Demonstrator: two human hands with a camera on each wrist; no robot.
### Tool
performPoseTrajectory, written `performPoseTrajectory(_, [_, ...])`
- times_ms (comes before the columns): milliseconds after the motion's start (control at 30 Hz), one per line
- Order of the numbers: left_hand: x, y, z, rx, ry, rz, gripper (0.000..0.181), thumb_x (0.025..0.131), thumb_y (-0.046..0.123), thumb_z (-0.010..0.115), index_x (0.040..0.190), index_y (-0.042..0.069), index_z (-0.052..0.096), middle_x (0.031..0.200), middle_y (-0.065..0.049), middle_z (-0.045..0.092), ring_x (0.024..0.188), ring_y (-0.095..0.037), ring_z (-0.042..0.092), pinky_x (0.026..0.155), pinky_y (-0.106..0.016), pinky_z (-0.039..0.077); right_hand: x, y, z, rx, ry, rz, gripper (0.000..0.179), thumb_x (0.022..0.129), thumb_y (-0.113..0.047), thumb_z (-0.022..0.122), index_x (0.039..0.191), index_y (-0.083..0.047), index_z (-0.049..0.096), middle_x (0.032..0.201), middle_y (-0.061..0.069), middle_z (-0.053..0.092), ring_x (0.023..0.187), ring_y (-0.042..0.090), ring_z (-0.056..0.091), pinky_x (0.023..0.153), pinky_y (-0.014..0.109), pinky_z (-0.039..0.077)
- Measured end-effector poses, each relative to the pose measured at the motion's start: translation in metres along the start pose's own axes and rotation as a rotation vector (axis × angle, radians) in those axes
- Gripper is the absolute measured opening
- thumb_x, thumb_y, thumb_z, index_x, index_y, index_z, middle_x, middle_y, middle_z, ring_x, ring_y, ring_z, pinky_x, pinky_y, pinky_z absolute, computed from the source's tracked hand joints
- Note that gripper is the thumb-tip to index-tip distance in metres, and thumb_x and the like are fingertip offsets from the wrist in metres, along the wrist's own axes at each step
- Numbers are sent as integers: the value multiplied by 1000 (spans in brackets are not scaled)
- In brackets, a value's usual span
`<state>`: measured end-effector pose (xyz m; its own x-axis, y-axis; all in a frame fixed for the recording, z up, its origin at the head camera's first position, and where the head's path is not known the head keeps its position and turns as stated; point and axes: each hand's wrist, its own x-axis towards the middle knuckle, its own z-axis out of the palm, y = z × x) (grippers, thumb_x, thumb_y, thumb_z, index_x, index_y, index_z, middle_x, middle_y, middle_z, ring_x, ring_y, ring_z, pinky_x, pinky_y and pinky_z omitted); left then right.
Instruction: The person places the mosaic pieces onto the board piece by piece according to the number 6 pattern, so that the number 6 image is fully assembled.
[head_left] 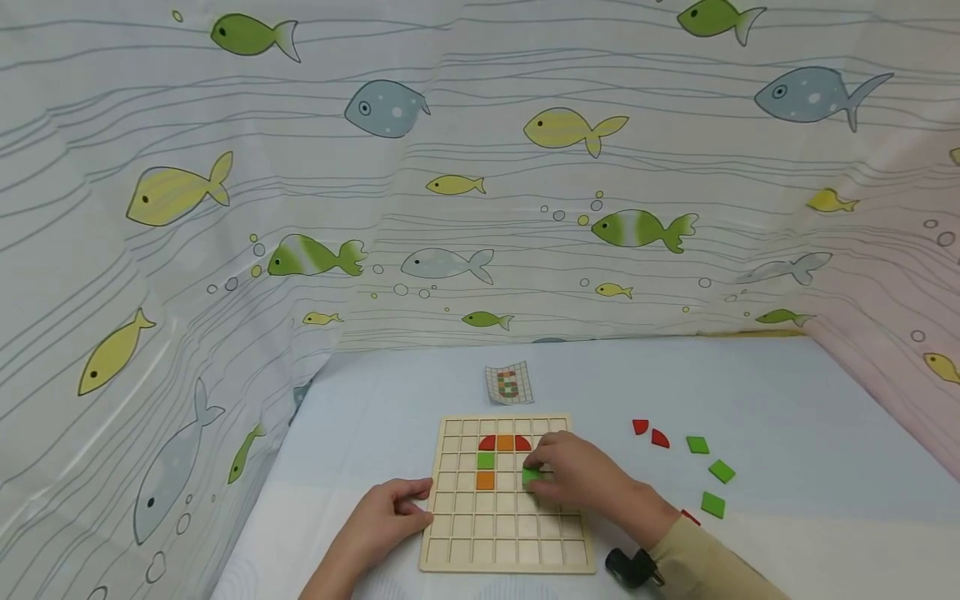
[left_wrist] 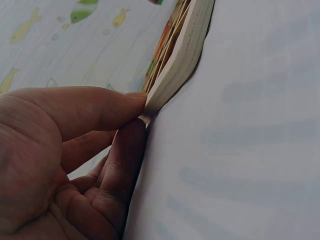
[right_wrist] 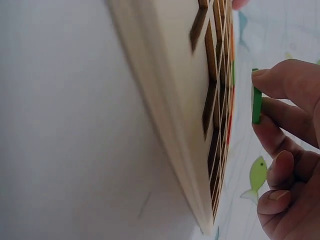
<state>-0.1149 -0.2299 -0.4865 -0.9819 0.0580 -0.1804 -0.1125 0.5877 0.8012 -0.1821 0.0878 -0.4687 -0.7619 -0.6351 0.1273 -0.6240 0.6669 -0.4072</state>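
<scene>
Two fingers of right hand (head_left: 581, 479) seemingly pinching green tile (head_left: 531, 476).

I see a small pattern card (head_left: 509, 384) lying on the pale blue table (head_left: 787, 400), just beyond the far edge of the work. Two red pieces (head_left: 649, 432) and three green squares (head_left: 711, 469) lie loose to the right, and a fish-printed curtain (head_left: 480, 167) hangs around the table.
</scene>
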Motion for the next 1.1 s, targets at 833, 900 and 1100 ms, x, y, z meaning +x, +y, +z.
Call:
performPoseTrajectory(833, [-1, 0, -1, -11, -6, -12, 55, 77, 23, 85, 126, 4, 68, 109, -1, 69, 79, -14, 61, 68, -28, 48, 25, -10, 14, -28, -87, -100, 21, 89, -30, 76, 106, -18, 78, 90, -14, 59, 79, 2, 49, 73, 23, 46])
performPoseTrajectory(900, [-2, 1, 0, -10, -3, -19, 55, 77, 23, 85, 125, 4, 68, 109, -1, 69, 79, -14, 61, 68, -28, 48, 24, -11, 14, -25, -90, -109, 21, 89, -30, 76, 107, -18, 78, 90, -14, 59, 80, 2, 50, 74, 23, 46])
performPoseTrajectory(1100, [-2, 2, -1, -2, 2, -18, 55, 77, 23, 85, 125, 4, 68, 109, -1, 69, 79, -14, 61, 68, -29, 48, 25, -13, 16, -23, -79, -151, 22, 88, -27, 77, 108, -17, 79, 92, -11, 61, 83, 3, 52, 76, 22, 46])
